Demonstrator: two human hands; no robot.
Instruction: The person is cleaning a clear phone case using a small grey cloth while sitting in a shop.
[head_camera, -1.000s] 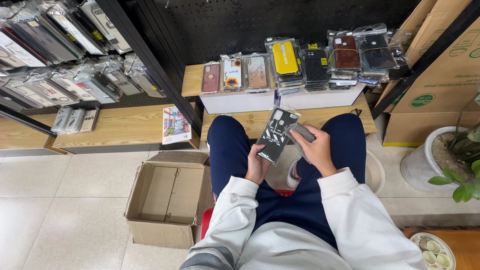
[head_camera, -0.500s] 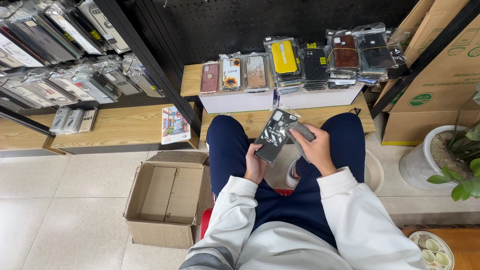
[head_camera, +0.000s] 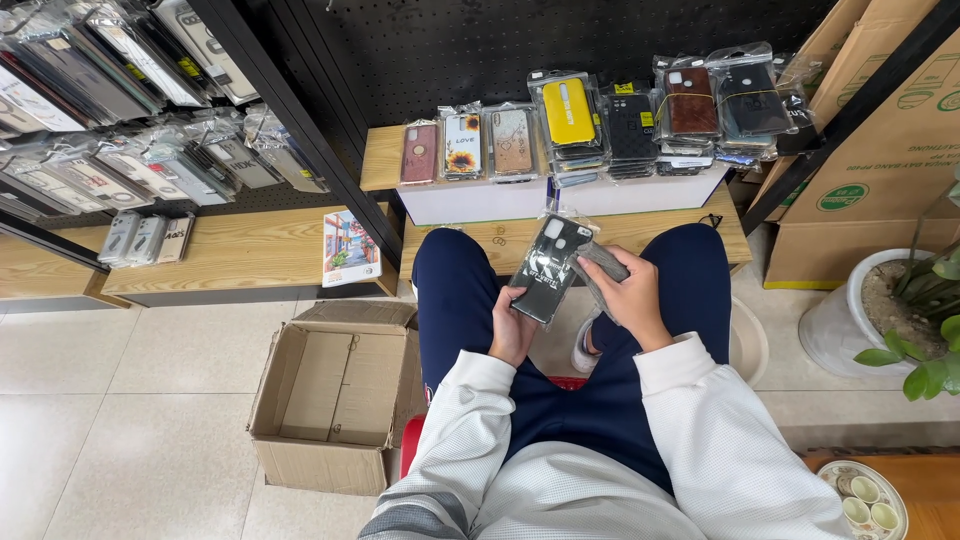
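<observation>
I sit with a dark phone case in a clear plastic sleeve (head_camera: 550, 268) held up between my knees. My left hand (head_camera: 513, 328) grips its lower edge. My right hand (head_camera: 628, 298) holds a grey cloth (head_camera: 600, 268) pressed against the case's right side. In front of me, stacks of packaged phone cases (head_camera: 640, 115) stand on white boxes (head_camera: 480, 200) on a low wooden shelf (head_camera: 655, 225).
An open cardboard box (head_camera: 335, 395) sits on the tiled floor to my left. More packaged cases hang on a rack (head_camera: 110, 110) at upper left. Large cardboard cartons (head_camera: 870, 190) and a potted plant (head_camera: 905, 310) stand to the right. A small tray of cups (head_camera: 865, 500) is at lower right.
The case and both hands have stayed in nearly the same place; the cloth in my right hand has shifted slightly along the case.
</observation>
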